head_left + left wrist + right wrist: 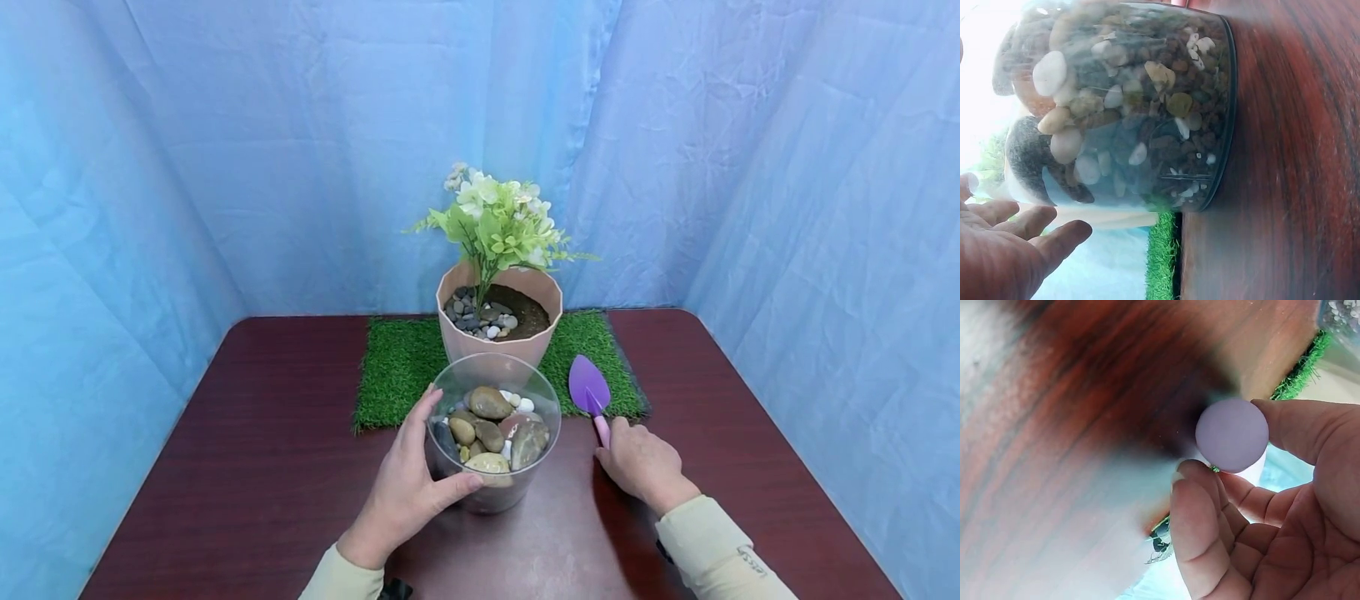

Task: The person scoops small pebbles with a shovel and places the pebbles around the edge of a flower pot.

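A clear plastic container [495,492] full of stones [491,437] stands on the table in front of the plant pot. At its left side is my left hand [408,492], thumb across the near side and fingers extended along the rim. The left wrist view shows these fingers [1063,240] fairly straight beside the container wall; whether they press on it I cannot tell. My right hand [645,462] pinches the handle of a purple garden trowel [588,385]. In the right wrist view the round handle end [1232,435] sits between thumb and fingers. The trowel's blade is over the turf mat's right part.
Behind the container, a pink plant pot [495,360] holds dark soil, pebbles and a plant with white flowers [498,221]. It stands on a green artificial turf mat [405,367]. The dark red wooden table [277,433] is bordered by light blue curtains [337,150].
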A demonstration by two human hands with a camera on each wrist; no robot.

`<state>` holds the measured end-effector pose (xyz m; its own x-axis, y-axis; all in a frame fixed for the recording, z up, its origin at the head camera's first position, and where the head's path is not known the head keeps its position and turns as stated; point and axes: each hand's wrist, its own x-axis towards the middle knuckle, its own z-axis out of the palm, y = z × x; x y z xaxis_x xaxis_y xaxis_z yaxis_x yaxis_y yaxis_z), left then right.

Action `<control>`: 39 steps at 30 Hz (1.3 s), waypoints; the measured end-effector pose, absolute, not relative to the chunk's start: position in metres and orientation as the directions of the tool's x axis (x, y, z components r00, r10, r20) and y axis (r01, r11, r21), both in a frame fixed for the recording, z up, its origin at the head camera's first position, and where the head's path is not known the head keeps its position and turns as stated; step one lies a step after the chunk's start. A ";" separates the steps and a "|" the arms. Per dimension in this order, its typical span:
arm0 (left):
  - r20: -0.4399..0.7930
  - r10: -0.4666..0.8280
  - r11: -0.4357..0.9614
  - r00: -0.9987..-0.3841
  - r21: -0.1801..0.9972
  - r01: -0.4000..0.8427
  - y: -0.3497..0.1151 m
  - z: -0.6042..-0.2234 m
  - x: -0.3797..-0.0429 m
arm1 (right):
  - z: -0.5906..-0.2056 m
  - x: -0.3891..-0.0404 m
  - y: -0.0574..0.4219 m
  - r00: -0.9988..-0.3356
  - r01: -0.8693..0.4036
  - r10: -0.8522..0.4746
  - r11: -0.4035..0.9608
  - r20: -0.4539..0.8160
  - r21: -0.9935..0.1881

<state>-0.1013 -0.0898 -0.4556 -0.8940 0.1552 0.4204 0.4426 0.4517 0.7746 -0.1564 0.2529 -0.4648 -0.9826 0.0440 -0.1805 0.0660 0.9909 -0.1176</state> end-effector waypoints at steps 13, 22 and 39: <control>0.425 0.149 0.455 -0.893 0.772 0.444 -0.090 -0.457 -0.100 | -0.468 -0.161 0.250 -0.977 0.102 0.074 0.986 -0.200 -0.135; 0.439 0.141 0.446 -0.888 0.772 0.453 -0.089 -0.457 -0.101 | -0.466 -0.162 0.252 -0.985 0.116 0.092 0.979 -0.148 -0.167; 0.436 0.124 0.467 -0.891 0.767 0.440 -0.089 -0.459 -0.103 | -0.408 -0.132 0.259 -0.993 -0.037 -0.008 0.968 0.115 -0.247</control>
<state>-0.1029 -0.0892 -0.4593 -0.8915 0.1243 0.4357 0.4400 0.4671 0.7670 -0.1316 0.2592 -0.4079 -0.9934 -0.0083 0.1148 -0.0367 0.9683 -0.2469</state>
